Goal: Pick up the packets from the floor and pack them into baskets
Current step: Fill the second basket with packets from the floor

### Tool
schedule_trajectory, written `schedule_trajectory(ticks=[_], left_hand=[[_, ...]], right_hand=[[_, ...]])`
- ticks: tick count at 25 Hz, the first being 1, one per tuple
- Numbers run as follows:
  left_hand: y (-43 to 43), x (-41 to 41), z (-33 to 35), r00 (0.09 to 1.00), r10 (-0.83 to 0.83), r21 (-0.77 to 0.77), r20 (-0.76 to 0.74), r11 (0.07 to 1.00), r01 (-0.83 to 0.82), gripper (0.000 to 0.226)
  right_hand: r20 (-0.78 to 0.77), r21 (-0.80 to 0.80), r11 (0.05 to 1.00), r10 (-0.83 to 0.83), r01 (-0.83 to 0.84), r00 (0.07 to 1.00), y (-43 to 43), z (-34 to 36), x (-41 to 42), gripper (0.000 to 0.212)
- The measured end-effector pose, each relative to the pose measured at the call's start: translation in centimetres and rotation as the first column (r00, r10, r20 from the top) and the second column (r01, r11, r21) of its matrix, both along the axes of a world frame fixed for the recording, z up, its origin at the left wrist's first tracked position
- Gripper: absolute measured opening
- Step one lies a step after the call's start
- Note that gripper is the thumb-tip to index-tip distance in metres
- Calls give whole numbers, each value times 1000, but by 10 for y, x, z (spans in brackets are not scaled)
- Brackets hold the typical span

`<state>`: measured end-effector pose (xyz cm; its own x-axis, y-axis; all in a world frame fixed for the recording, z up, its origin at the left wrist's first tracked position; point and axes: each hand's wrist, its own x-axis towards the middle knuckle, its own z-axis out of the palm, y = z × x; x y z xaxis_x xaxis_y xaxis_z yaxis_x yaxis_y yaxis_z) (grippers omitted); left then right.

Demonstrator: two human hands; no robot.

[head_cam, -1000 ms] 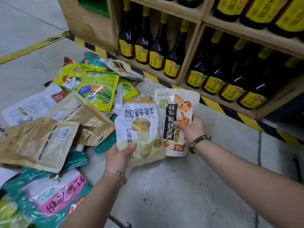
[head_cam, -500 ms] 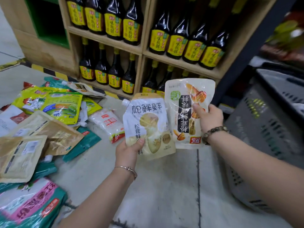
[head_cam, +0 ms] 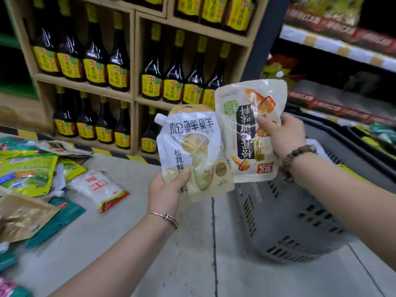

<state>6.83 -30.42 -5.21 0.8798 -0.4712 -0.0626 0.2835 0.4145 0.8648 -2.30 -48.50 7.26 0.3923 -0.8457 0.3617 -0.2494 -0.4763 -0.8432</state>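
My left hand grips the lower edge of a white spouted pouch printed with a pale mushroom. My right hand pinches a second white packet with a black label strip and orange pictures. Both packets hang upright in the air, side by side and slightly overlapping, just left of a grey plastic basket that stands on the floor at the right. Several more packets lie scattered on the floor at the left: green, yellow, brown, teal and a white one with red print.
A wooden shelf filled with dark bottles bearing yellow labels stands straight ahead, with yellow-black floor tape at its foot. A second shelving unit with packaged goods runs along the right, behind the basket. Bare grey floor lies between the pile and the basket.
Both hands have lifted the two packets off the floor pile and carried them rightward, while my view turned right, bringing the grey basket beneath the right packet.
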Motion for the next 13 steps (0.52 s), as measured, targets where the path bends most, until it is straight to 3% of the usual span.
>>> schedule_trajectory(ticks=[8,10,13], left_hand=[[-54,-52,87,974,-149,-88,169,982,165,16],[-84,-72,108,942,-173,-50,286,980,195,22],[-135,-97,126,870,-212,48,445,976,213,45]], right_hand=[[172,61,998,4,-15,985,-49,61,-85,9],[241,55,998,-15,1,970,-76,77,-116,9],[179,61,995,-92,82,980,-129,88,-164,18]])
